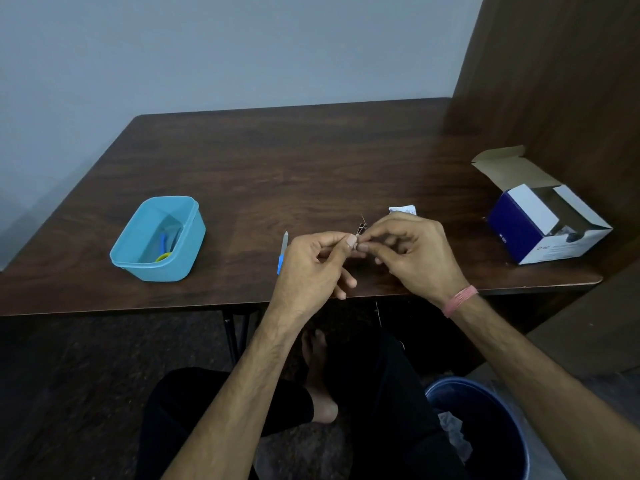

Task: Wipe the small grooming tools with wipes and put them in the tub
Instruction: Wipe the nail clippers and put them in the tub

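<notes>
Above the worktop's (311,161) near edge, left hand (311,261) and right hand (412,251) both pinch a tiny dark metal grooming tool (360,230). It looks light, stiff, slippery; best gripped mid-body.

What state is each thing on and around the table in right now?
Tub: lid off, tools inside.
Nail file: lying on table.
Small tool: pinched between both hands.
Left hand: pinching.
Right hand: pinching.
Wipes box: flaps open.
Bin: uncovered, crumpled waste inside.

Dark wood worktop (277,161): blue tub (157,239) left; nail file (283,251) centre; white packet (402,209); open box (543,220) right.
</notes>
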